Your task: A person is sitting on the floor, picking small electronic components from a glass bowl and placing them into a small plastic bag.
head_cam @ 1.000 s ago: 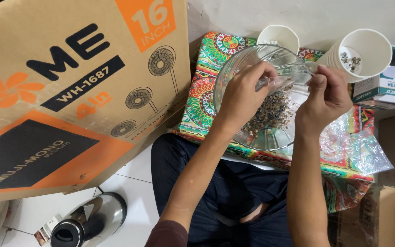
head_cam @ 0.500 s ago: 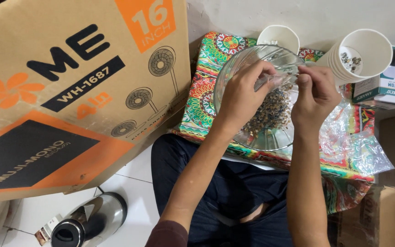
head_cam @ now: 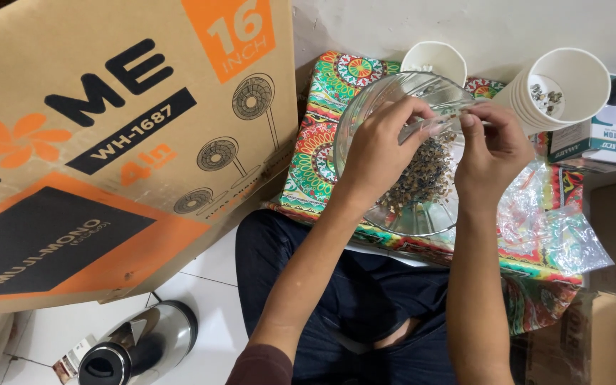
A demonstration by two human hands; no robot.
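Observation:
A clear glass bowl [head_cam: 365, 114] full of small dark dried pieces [head_cam: 425, 178] rests on a colourful patterned cloth [head_cam: 319, 153]. My left hand [head_cam: 379, 150] reaches over the bowl with its fingers pinched together above the pieces. My right hand [head_cam: 490, 153] meets it from the right, fingertips touching the left fingers; both pinch one small item too small to identify. A stack of white paper cups [head_cam: 561, 89] with a few pieces inside lies to the right.
A large cardboard fan box [head_cam: 108, 150] fills the left side. Another white paper cup [head_cam: 433, 60] stands behind the bowl. A clear plastic bag [head_cam: 557, 221] lies on the cloth at right, a small box [head_cam: 607, 135] beyond it. A steel kettle [head_cam: 133, 346] sits on the tiled floor.
My right hand has moved left from near the cup stack to meet my left hand over the bowl. The left hand has barely moved.

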